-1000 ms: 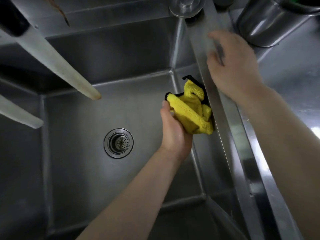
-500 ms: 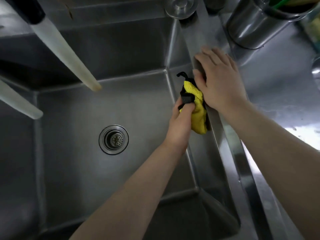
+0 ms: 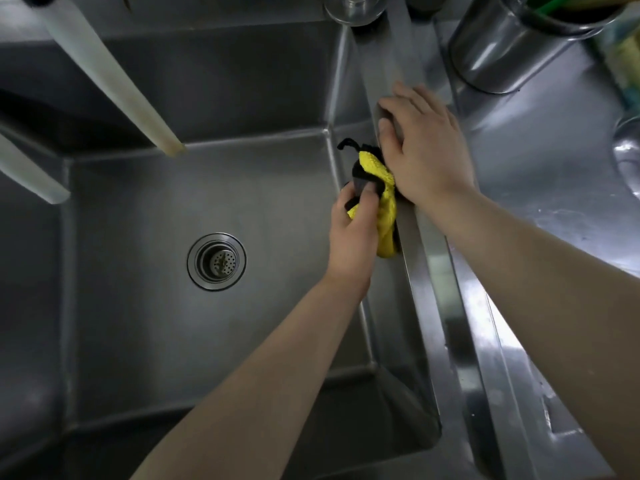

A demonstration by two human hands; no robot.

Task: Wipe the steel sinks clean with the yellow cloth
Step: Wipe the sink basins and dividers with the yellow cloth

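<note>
Steel sink [image 3: 145, 341], one basin, is filling the frame from the 9 o'clock edge across to the centre, its dull walls meeting in creased corners.

Two pale tapered spouts: the long one [image 3: 114, 84] is slanting down from 11 o'clock and ending above the basin's back corner; the short one [image 3: 31, 174] is poking in at 9 o'clock, well apart from the cloth.

Drain strainer [image 3: 216, 261], round and perforated, is sitting in the basin floor at about 8 o'clock of centre, well apart from both hands.

Left hand [image 3: 353, 233] is reaching up from 6 o'clock on a bare forearm; its fingers and thumb are curling round the bunched cloth, pinching the dark edge at the top.

Yellow cloth [image 3: 386, 209], black-trimmed, is lying crumpled against the basin's right inner wall just below the rim, a black loop sticking up at its 12 o'clock end. It is sitting between the two hands, touching both.

Right hand [image 3: 427, 147] is coming in from 4 o'clock and lying palm down across the flat steel divider [image 3: 429, 271], fingers fairly straight and spread, holding nothing; its heel is touching the cloth's upper part.

Steel canister [image 3: 502, 46] is standing at 1 o'clock on the counter [image 3: 540, 168], near the right hand's fingertips but apart from them, with green items showing inside.
</note>
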